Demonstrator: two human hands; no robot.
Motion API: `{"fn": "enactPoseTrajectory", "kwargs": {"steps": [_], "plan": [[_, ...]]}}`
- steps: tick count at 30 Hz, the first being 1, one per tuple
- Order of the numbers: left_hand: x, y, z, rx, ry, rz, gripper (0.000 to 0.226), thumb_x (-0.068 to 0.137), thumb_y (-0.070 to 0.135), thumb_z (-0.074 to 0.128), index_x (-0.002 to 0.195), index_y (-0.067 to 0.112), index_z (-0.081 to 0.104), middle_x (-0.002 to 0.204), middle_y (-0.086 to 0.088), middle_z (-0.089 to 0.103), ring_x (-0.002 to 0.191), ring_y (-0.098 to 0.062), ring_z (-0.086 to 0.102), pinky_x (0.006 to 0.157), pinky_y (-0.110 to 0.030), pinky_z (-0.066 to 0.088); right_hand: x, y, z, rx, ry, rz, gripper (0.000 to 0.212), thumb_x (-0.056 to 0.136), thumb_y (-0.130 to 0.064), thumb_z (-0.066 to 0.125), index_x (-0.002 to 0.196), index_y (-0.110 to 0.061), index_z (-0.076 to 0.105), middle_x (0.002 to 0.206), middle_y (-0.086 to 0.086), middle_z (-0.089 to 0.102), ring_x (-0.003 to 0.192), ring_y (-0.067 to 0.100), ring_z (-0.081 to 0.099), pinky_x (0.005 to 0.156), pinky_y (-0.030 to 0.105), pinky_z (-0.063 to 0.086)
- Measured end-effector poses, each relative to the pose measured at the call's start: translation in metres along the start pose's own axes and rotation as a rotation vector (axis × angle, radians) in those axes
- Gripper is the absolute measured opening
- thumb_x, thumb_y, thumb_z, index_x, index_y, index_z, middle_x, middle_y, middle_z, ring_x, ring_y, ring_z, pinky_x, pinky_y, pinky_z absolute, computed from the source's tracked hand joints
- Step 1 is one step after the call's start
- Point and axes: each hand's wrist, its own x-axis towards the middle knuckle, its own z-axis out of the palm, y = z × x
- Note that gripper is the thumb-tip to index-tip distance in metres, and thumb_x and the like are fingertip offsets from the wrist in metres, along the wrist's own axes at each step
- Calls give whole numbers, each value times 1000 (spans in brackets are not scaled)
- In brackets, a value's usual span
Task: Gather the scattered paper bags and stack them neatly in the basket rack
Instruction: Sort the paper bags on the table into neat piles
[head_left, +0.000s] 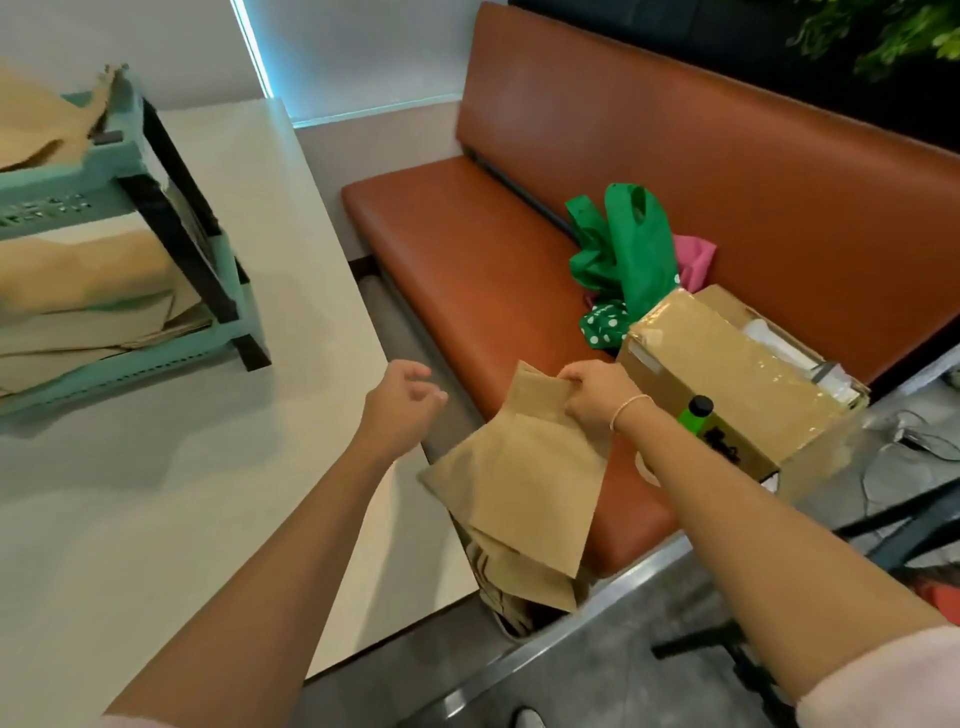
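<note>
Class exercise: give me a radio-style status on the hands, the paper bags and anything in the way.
Right hand grips paper bags over bench. Left hand loosely curled, empty, above table. Basket rack far left, already holds bags. Nothing blocking path.

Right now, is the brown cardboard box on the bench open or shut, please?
Open: the brown cardboard box shows white contents at its far end.

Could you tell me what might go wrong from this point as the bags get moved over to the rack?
The right hand pinches the paper bags only by the top edge, so the lower ones, hanging loose, may slip out. The left hand holds nothing, so there is no support underneath. The rack on the table already holds untidy bags that stick out, so new ones may not lie flat.
</note>
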Motion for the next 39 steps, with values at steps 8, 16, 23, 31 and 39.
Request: {"fn": "enactPoseTrajectory", "kwargs": {"steps": [8,16,23,31,39], "plan": [[25,-2,35,217,24,84,30,90,17,60,118,13,51,107,-1,60,91,-11,54,84,-21,42,15,56,89,-27,-95,160,37,89,-11,42,125,-20,49,116,16,60,104,34,58,82,36,47],[51,-14,49,306,37,155,21,91,16,59,111,16,55,98,7,56,89,-7,54,83,-18,43,34,74,185,-70,-208,152,30,94,-5,32,123,-8,42,117,18,58,108,35,57,89,40,45],[55,-31,63,313,29,174,15,90,16,59,97,25,50,94,9,55,85,-4,53,78,-16,40,37,71,224,-37,-394,148,34,94,-15,38,125,-16,50,121,12,58,110,29,57,91,36,46],[47,-19,46,258,53,168,12,90,14,58,99,20,54,95,7,58,86,-6,54,78,-15,40,49,52,176,61,-319,148,28,89,-13,48,114,-14,60,115,9,60,104,28,59,89,35,50],[23,1,0,288,68,163,15,91,14,57,107,15,57,103,1,61,88,-10,55,80,-18,43,51,-25,97,108,-132,-62,24,88,-15,49,104,-23,65,112,4,64,102,23,60,90,34,51]]}}
